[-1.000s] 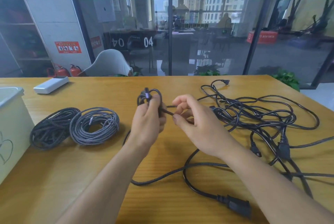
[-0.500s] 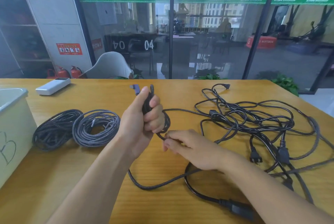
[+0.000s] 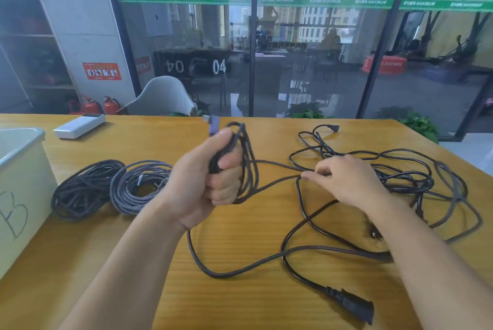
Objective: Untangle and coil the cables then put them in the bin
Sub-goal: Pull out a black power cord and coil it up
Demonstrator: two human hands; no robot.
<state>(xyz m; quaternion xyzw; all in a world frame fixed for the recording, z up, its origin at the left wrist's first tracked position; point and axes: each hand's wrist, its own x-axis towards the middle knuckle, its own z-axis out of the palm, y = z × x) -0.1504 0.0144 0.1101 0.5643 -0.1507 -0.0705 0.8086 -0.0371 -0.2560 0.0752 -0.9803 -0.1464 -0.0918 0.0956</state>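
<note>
My left hand grips a few loops of a grey braided cable above the table, its purple plug sticking up past my thumb. My right hand pinches the same cable's free run just right of the loops. A tangle of black cables lies behind and under my right hand. A black power cable with a thick plug trails toward the front edge. Two finished coils, a dark one and a grey one, lie at the left. The pale bin, marked B, stands at the far left.
A white rectangular box lies at the table's back left. The wooden table ends at a glass wall behind. The braided cable's slack runs across the table in front of my hands.
My right hand slid out to the right along the braided cable, drawing it taut. My left hand stays closed on the loops, now with a larger loop hanging from it.
</note>
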